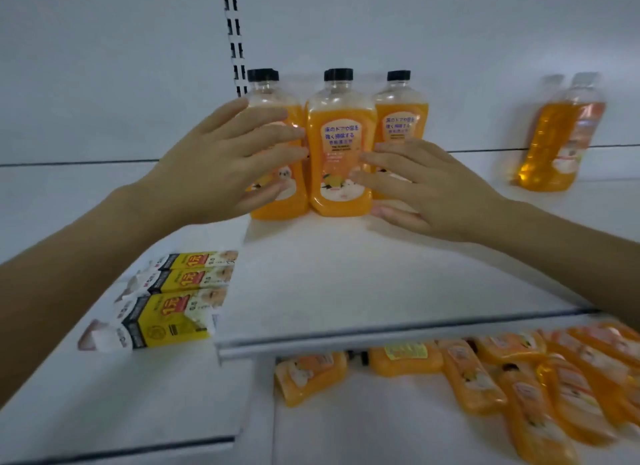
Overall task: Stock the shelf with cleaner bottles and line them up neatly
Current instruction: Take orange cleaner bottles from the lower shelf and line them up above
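Orange cleaner bottles with black caps stand upright in a group at the back of the white shelf point(346, 284). The middle front bottle point(341, 153) faces me with its label. My left hand point(221, 167) lies with straight fingers across the front of the left bottle point(277, 201). My right hand point(419, 187) has spread fingers at the lower right side of the middle bottle, covering the base of the right bottle point(401, 118). More bottles stand behind the front ones. One amber bottle point(557, 135) stands alone, tilted, far right.
Several orange bottles point(519, 388) lie flat in a heap on the lower shelf at bottom right. Yellow and black packs point(173, 312) lie on the neighbouring shelf at left. A slotted upright rail point(233, 35) runs up the back wall.
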The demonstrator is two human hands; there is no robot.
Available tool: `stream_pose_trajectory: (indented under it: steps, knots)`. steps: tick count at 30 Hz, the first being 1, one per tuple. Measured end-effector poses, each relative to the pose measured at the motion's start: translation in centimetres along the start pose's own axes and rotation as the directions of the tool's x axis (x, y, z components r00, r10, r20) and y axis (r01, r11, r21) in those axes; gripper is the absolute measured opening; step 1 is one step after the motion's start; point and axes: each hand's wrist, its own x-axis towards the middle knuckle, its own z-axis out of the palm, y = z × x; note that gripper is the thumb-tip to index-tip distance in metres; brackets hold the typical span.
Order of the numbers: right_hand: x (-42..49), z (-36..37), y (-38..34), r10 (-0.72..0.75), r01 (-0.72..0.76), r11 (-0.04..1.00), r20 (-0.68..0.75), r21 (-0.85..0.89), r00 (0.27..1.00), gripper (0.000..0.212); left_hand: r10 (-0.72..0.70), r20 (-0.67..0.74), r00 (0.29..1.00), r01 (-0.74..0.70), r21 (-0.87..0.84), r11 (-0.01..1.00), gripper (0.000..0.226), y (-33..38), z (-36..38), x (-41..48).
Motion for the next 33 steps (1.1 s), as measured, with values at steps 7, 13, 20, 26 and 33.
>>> stream_pose_trajectory:
  steps: [7, 13, 20, 26, 33]
  knots:
    - [-5.7, -5.5, -1.8, 0.102, -0.119, 0.970, 0.089, 0.212, 0.991, 0.048, -0.077, 0.084, 0.993, 0.080, -0.026, 0.996, 0.037, 7.2, -6.2, 3.0]
    - [-14.6, -9.2, -6.1, 0.320, -0.292, 0.838, 0.019, 0.461, 0.947, 0.045, -0.405, 0.055, 0.913, 0.404, -0.280, 0.871, 0.036, 19.6, -10.1, 2.6]
    - [-24.2, -9.0, -13.6, 0.548, -0.550, 0.546, 0.227, 0.632, 0.805, 0.041, -0.665, 0.203, 0.719, 0.669, -0.458, 0.585, 0.030, 32.7, -9.2, 0.5]
    - [-30.2, -5.7, -18.7, 0.590, -0.738, 0.285, 0.495, 0.612, 0.638, 0.042, -0.684, 0.491, 0.540, 0.831, -0.439, 0.342, 0.033, 39.5, -6.4, -3.2]
    - [-37.2, -1.5, -26.0, 0.529, -0.914, -0.005, 0.777, 0.405, 0.341, 0.046, -0.620, 0.761, 0.191, 0.971, -0.238, 0.007, 0.034, 47.4, -3.1, -9.1]
